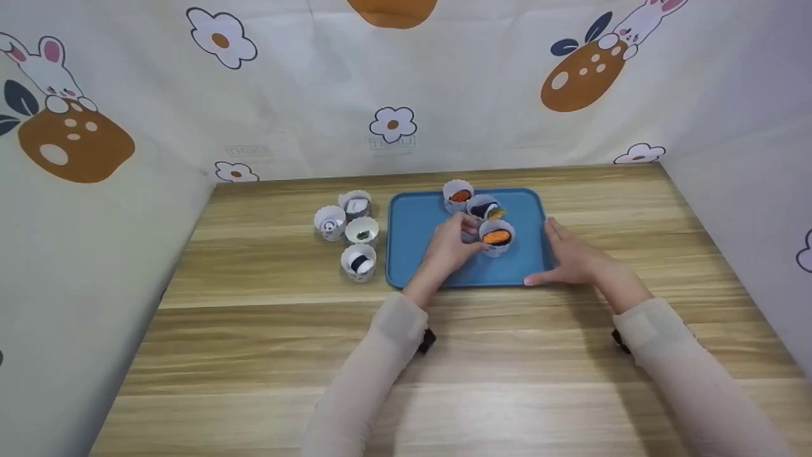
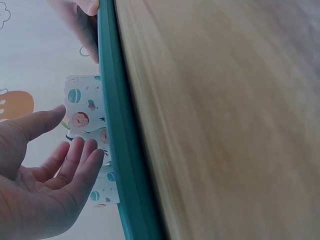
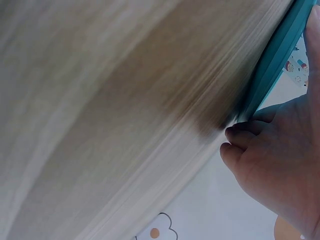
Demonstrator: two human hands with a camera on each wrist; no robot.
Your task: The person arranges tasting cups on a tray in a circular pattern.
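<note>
Blue tray (image 1: 415, 235) lies flat on the wooden bench (image 1: 444, 400), its far rim near the bench's back edge. Three paper cups stand upright on its right half: a red-filled cup (image 1: 458, 195) by the back rim, a dark-filled cup (image 1: 483, 207) next, an orange-filled cup (image 1: 497, 237) nearest the person. Of the two hands, the left hand (image 1: 450, 244) is just beside that last cup, thumb and fingers parted; I can't tell whether they touch it. The right hand (image 1: 571, 257) spreads round the near right corner, against the rim. Four other cups (image 1: 359, 273) cluster just left of the tray. Bench stretches wide rightward and frontward; printed cloth walls (image 1: 317, 95) enclose it.
</note>
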